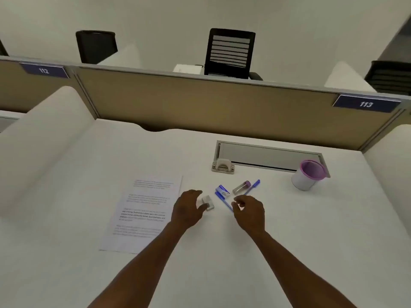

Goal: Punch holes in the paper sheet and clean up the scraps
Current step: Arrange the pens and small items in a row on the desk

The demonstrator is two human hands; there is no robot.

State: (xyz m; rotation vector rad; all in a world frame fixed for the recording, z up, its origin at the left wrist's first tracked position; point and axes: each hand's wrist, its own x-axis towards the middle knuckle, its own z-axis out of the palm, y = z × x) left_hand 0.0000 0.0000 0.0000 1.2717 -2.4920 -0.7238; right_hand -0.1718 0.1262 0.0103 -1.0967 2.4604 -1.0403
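Observation:
A printed paper sheet [144,213] lies flat on the white desk, left of centre. A pale grey hole punch [223,166] stands farther back, beside the cable tray. My left hand [188,208] hovers at the sheet's right edge, its fingers curled around a small white block [208,202] on the desk; whether it grips the block I cannot tell. My right hand [249,211] is to the right with fingers loosely bent and apart, over the lower end of a blue pen [222,200], holding nothing.
A blue-and-white small box [223,190], a clear tube with a purple cap [241,186] and a second blue pen [252,187] lie behind my hands. A white cup with a purple rim [308,175] stands at right. A tan partition [200,103] closes the back.

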